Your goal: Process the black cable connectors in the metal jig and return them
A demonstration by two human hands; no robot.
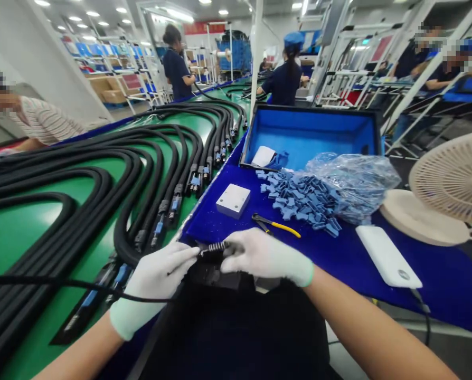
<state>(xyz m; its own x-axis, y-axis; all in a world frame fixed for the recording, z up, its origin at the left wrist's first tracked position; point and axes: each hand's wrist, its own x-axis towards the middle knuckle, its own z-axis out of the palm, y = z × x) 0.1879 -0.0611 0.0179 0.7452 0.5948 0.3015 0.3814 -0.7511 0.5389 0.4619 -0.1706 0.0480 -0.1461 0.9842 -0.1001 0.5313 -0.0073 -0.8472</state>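
Note:
Both my hands wear white gloves and meet over the near edge of the blue-covered bench. My left hand (152, 289) and my right hand (264, 257) grip a black cable connector (214, 249) with a ribbed, spring-like metal section. A thin black cable (72, 284) runs left from under my left hand. The lower part of the connector is hidden by my fingers. Just beyond my hands lie yellow-handled side cutters (277, 226) and a white square block (233, 200).
Thick black cables with blue-and-black connectors (160, 179) lie looped on a green bench at left. At right are a heap of small blue parts (301, 198), a plastic bag (350, 184), a blue-lined open case (311, 132), a white power bank (387, 257) and a fan (453, 179). Co-workers stand beyond.

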